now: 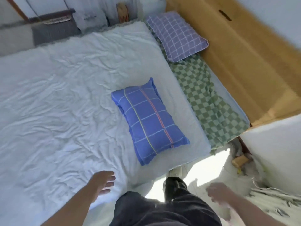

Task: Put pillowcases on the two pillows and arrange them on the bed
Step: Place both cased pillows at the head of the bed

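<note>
Two pillows: both on the bed (pixel 57 98), both in their cases, well apart.
Blue pillow (pixel 149 120): bright blue w/ thin pale lines, one pink stripe. Lies flat on the white sheet, near the bed's right edge, turned a bit slantwise. No hand on it.
Purple pillow (pixel 178 35): light purple w/ white squares. Sits at the far right corner, on top of the green checked blanket (pixel 203 101), right beside the brown headboard (pixel 244 51).
Green blanket: bunched in a strip between the white sheet and the headboard, runs from the purple pillow down to the bed's near end.
Left hand (pixel 104 183): low over the sheet at the near edge, fingers straight and together, holds nothing. Can't tell if it touches the sheet.
Right hand (pixel 218 193): out past the bed, over the bright floor, blurry. Looks empty w/ fingers loosely bent, but can't tell for sure.
Person: dark trousers (pixel 164 209) at the bottom, one leg forward, foot near the bed corner.
Far side: grey and brown stuff past the bed, too blurry to name.
Right side: white box shape (pixel 273 144) next to the headboard.
</note>
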